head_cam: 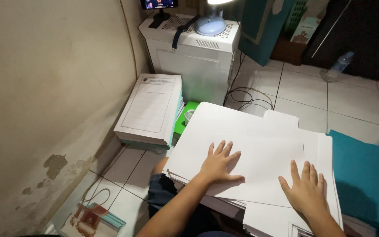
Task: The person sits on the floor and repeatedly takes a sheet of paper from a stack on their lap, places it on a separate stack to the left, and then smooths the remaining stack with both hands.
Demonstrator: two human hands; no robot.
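Observation:
A wide stack of blank white paper sheets [242,136] lies across my lap, its top sheets slightly fanned. My left hand [219,164] rests flat on the top sheet with its fingers spread. Toward the stack's right near corner, my right hand [304,188] also lies flat and spread on the paper. Neither hand grips anything. My knee in dark shorts [161,193] shows under the stack's left edge.
A pile of printed forms [151,109] sits on the tiled floor by the wall. Behind it stand a white cabinet [194,66] with a lamp [210,22], cables [246,98] and a green box [185,116]. Teal sheets [367,175] lie to the right, a plastic bottle [337,66] farther back.

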